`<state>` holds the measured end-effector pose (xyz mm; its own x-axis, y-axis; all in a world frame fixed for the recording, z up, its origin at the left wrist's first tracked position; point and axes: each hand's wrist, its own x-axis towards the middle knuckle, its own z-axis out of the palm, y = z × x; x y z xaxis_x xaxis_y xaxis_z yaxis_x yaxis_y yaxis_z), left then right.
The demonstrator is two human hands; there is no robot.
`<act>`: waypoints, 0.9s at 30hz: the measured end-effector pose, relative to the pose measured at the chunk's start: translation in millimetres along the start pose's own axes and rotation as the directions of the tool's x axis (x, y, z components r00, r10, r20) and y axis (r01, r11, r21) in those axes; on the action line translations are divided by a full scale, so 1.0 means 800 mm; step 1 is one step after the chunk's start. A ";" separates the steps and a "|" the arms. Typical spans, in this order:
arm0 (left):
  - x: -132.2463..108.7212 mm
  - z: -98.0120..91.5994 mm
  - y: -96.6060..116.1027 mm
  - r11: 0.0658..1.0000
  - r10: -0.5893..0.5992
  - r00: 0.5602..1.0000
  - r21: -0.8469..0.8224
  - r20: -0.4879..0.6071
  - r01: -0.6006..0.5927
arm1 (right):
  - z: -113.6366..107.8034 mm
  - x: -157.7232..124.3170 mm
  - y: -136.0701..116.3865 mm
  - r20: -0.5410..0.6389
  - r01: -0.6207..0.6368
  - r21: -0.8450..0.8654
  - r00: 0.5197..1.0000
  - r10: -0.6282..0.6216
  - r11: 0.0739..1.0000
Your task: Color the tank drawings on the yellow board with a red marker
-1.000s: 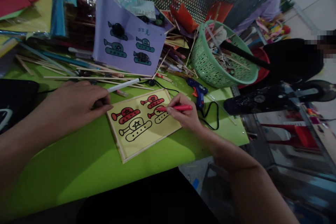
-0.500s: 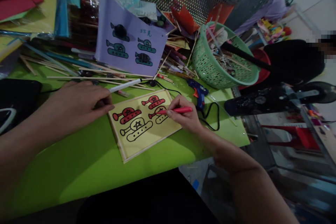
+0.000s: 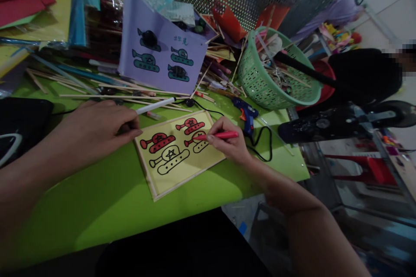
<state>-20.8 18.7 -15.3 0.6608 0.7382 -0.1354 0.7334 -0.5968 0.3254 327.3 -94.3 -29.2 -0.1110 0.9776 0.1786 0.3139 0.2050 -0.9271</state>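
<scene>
A yellow framed board (image 3: 182, 169) with tank drawings lies on the green table (image 3: 107, 199). Three of the tanks carry red colour; one is only outlined. My right hand (image 3: 229, 145) is closed on a red marker (image 3: 217, 135), its tip on the tank at the board's right side. My left hand (image 3: 97, 127) rests at the board's left corner, fingers closed round a white pen (image 3: 154, 105) that sticks out to the right.
A purple sheet (image 3: 159, 58) with green tanks leans behind the board among wooden sticks and paper. A green basket (image 3: 266, 82) of scraps stands at back right, a blue glue gun (image 3: 245, 114) beside it. Another person in black (image 3: 364, 73) sits at far right.
The marker tip has made small strokes on the right tank. My left hand has stayed put; the view has shifted slightly.
</scene>
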 end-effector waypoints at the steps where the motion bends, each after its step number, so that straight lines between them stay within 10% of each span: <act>1: 0.000 0.000 0.000 1.000 -0.005 1.000 0.005 0.005 0.005 | 0.000 0.000 0.000 0.001 0.001 0.002 1.000 -0.001 1.000; 27: 0.000 -0.002 0.002 1.000 -0.009 1.000 -0.021 -0.028 0.008 | 0.001 0.005 0.000 -0.185 -0.041 -0.068 0.982 0.028 0.997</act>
<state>-20.2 18.3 -13.7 0.6495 0.7521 -0.1120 0.7353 -0.5838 0.3442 325.9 -90.4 -28.4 0.0741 0.9748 0.2105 0.3813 0.1673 -0.9092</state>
